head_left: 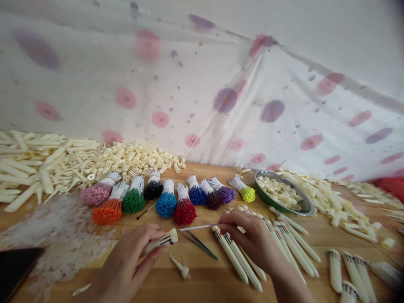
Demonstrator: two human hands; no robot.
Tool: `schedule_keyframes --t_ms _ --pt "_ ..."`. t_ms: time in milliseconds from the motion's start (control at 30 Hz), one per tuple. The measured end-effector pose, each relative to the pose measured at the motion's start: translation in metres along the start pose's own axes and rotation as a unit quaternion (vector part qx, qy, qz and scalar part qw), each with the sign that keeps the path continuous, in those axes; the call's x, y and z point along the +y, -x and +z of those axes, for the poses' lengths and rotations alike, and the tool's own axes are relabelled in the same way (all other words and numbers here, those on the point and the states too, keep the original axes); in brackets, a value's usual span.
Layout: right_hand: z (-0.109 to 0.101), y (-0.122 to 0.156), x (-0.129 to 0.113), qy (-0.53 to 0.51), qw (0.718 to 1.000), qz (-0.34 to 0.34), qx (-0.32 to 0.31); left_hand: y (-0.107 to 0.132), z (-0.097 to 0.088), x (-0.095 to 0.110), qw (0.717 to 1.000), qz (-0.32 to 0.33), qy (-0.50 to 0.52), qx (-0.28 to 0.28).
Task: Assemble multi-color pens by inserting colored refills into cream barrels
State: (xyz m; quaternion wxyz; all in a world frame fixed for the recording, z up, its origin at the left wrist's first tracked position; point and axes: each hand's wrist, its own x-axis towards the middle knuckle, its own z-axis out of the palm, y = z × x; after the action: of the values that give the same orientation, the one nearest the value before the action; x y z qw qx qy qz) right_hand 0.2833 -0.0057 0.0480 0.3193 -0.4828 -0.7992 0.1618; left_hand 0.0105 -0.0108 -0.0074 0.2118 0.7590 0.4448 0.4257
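Observation:
My left hand [139, 252] is closed around a cream slotted pen part [168, 238] with coloured pieces showing in its slots. Between the fingertips of my right hand [246, 231] is a thin white pen refill [198, 227], its other end close to the open end of that pen part; whether it has entered I cannot tell. Below the refill lie tweezers [202, 244] on the wooden table. A small cream tapered piece [180, 266] rests near my left hand. Cream multicolour pens [232, 259] lie side by side under and beyond my right hand.
Bundles of refills with coloured ends, such as the red bundle [184, 209] and the orange bundle [107, 210], stand in a row. Cream parts fill a metal dish [307, 208] and a left-hand pile [44, 162]. Clear small pieces [69, 235] and a dark flat object [17, 267] lie left.

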Motion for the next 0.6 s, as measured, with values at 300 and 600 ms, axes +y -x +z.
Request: schedule_keyframes --t_ms 300,600 --pt "0.006 0.001 -0.011 0.014 0.998 -0.06 -0.026 0.002 0.0 0.0 0.999 0.033 -0.028 -0.01" --pt "0.011 -0.001 -0.02 0.032 0.995 -0.088 -0.036 -0.001 -0.002 0.006 0.997 0.061 -0.039 -0.006"
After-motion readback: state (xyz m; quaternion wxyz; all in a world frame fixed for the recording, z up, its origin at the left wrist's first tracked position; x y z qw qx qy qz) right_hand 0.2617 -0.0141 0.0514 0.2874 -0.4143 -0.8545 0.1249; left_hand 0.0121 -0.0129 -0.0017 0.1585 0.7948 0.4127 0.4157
